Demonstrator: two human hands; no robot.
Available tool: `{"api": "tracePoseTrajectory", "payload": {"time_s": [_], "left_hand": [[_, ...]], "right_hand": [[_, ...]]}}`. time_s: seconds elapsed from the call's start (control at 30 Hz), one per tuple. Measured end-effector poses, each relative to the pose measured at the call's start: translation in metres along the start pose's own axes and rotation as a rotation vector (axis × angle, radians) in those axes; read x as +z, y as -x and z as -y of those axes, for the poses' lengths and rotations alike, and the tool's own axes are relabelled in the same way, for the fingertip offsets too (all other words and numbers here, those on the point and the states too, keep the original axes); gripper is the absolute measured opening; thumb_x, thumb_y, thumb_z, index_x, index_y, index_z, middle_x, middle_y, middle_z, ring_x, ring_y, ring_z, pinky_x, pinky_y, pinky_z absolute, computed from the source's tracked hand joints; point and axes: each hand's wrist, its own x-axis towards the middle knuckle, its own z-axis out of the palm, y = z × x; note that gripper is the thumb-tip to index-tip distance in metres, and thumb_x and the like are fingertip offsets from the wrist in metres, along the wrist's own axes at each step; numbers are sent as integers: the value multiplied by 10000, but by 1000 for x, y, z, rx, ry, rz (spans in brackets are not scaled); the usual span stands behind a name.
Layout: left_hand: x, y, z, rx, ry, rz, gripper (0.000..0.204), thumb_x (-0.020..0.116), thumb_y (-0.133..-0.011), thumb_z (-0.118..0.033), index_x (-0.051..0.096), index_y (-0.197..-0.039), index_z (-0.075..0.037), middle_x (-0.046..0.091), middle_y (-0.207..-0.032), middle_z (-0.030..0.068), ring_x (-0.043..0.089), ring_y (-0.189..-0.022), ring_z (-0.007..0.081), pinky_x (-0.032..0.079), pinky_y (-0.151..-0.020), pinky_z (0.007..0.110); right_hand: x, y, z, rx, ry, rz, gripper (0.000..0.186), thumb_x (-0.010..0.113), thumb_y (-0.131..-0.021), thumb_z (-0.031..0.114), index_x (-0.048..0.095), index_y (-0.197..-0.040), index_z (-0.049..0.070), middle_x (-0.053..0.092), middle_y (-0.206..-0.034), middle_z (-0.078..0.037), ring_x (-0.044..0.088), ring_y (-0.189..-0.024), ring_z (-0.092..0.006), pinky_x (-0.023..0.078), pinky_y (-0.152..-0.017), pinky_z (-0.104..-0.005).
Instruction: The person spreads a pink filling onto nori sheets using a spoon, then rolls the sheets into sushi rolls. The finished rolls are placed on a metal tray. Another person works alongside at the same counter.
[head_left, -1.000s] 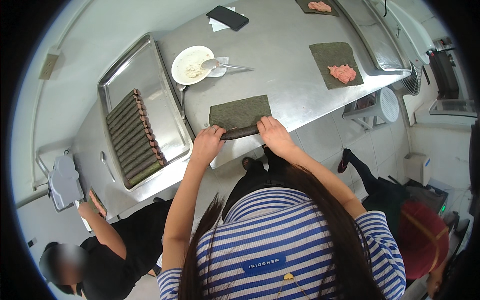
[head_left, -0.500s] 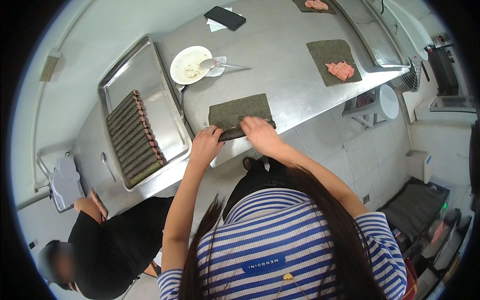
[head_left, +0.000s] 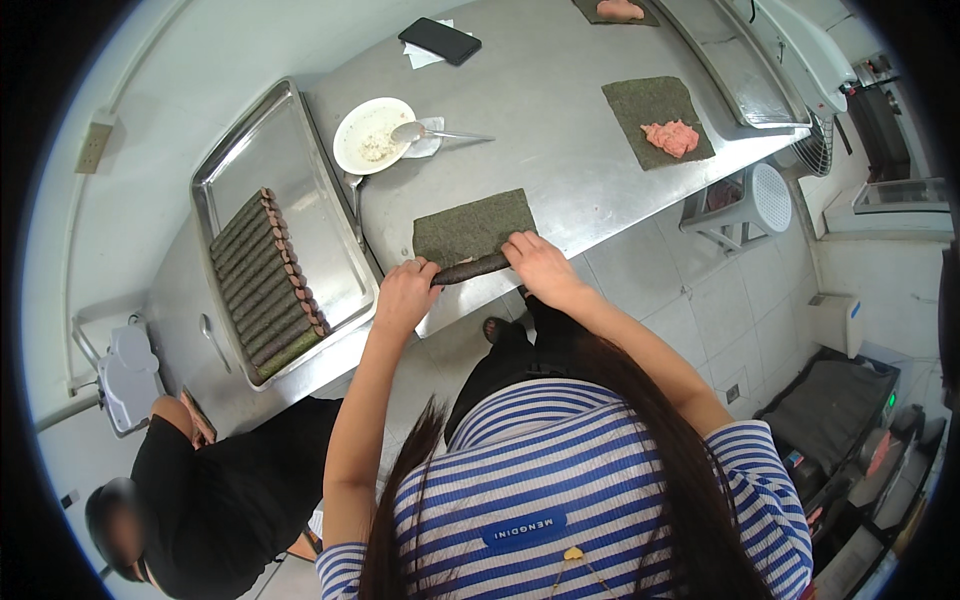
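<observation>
A dark green seaweed sheet [head_left: 475, 225] lies on the steel table, its near edge curled into a seaweed roll [head_left: 474, 270]. My left hand [head_left: 407, 290] is closed round the roll's left end. At its right end, my right hand [head_left: 538, 262] grips with the fingers bent over the top; the fingertips are partly hidden. A bit of pale filling shows where the roll meets the flat sheet. Farther right lies another seaweed sheet [head_left: 650, 105] bearing a lump of pink minced filling [head_left: 671, 139].
Finished rolls [head_left: 265, 285] lie in a row in a metal tray [head_left: 345, 322] at left. Beyond are a white bowl [head_left: 352, 118] with a spoon [head_left: 440, 132], and a phone [head_left: 440, 41]. Another tray [head_left: 735, 60] stands at far right. A person in black [head_left: 235, 480] is at lower left.
My right hand has shifted slightly right, from the middle of the roll to its right end. My left hand keeps its hold on the left end. The whole view has shifted a little.
</observation>
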Motion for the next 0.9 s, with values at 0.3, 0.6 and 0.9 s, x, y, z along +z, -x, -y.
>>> {"api": "tracePoseTrajectory", "payload": {"time_s": [0.3,0.6,0.9], "left_hand": [[-11,-9,2,-22,26,115,253,733,-736,-159,654,-959,-68,614,-906,87,627,-869,299,512,-780,404],[-17,-22,8,-111,176,221,350,787,-676,-159,635,-983,-89,661,-865,80,640,-849,292,503,-729,401],[-27,-46,21,-231,291,488,437,829,-610,-173,623,-985,-82,677,-867,79,647,-847,268,501,-713,374]], "right_hand": [[0,13,-4,81,10,-56,208,546,-760,70,585,-954,4,540,-952,-101,555,-964,-246,498,-823,-336],[-9,-7,12,-148,27,-186,247,548,-765,91,594,-995,13,541,-960,-88,548,-959,-230,461,-895,-312],[16,-30,12,-87,-281,83,253,572,-741,32,604,-989,-2,573,-994,-111,564,-992,-302,499,-831,-381]]}}
